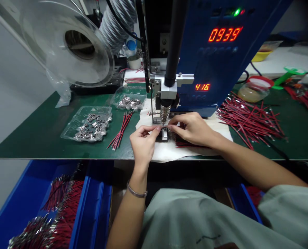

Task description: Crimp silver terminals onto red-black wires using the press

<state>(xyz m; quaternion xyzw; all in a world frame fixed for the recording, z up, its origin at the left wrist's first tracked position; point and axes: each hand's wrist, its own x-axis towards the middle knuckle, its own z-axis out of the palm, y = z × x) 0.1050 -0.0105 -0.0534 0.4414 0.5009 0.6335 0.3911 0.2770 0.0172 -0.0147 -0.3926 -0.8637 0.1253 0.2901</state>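
My left hand (142, 141) and my right hand (191, 128) meet at a small metal fixture (164, 133) under the pressing head (165, 112) of a blue machine (216, 52). Both hands have their fingers pinched together at the fixture. What they pinch is too small to name. A few red wires (185, 143) lie under my right hand on a white cloth (169, 150).
A clear tray of small metal terminals (90, 126) and a short bundle of red wires (121, 129) lie left on the green mat. A large heap of red wires (247, 121) lies right. Blue bins (39, 207) of finished wires sit below the table edge. A clear reel (71, 41) stands back left.
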